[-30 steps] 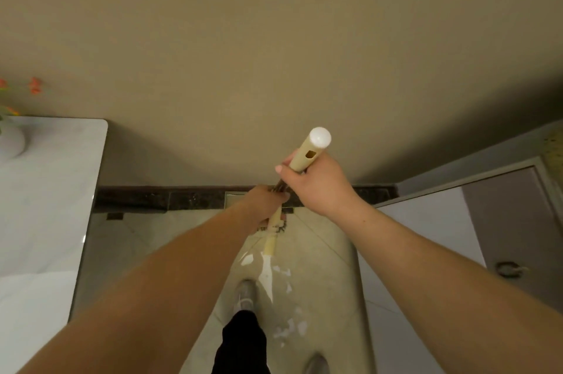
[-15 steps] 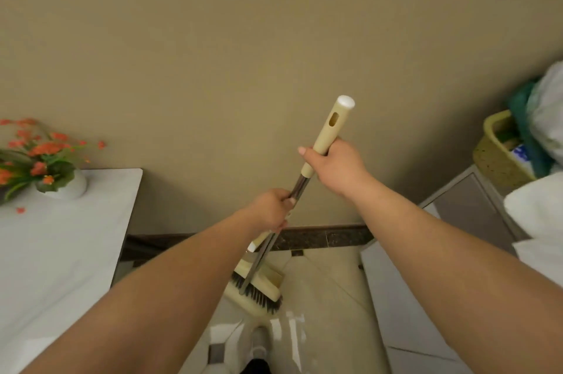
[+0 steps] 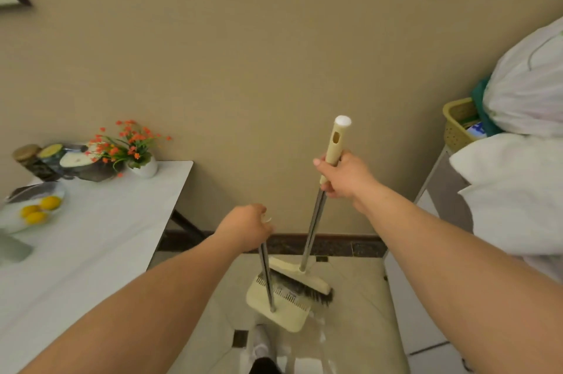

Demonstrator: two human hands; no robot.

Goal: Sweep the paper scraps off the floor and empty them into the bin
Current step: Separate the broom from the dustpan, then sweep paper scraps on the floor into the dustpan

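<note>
My right hand [image 3: 344, 177] grips the cream upper handle of a broom [image 3: 313, 230], whose metal shaft runs down to a cream head with dark bristles [image 3: 300, 282] near the floor. My left hand [image 3: 246, 229] is closed around the top of the dustpan's metal handle. The cream dustpan [image 3: 278, 303] hangs low, just in front of the broom head, with its comb edge against the bristles. A few white paper scraps [image 3: 320, 334] lie on the glossy tile floor below the pan. No bin is visible.
A white table [image 3: 91, 239] on the left carries a flower pot [image 3: 143, 166], jars and a bowl of lemons [image 3: 38, 210]. At right stand a grey cabinet [image 3: 447, 184], a yellow basket [image 3: 457, 124] and white bedding [image 3: 518, 184]. My shoe [image 3: 259, 346] is below the dustpan.
The view has tilted up and back. The broom and dustpan, held together a second ago, are now apart, one in each hand, with the broom head and pan visible near the floor.
</note>
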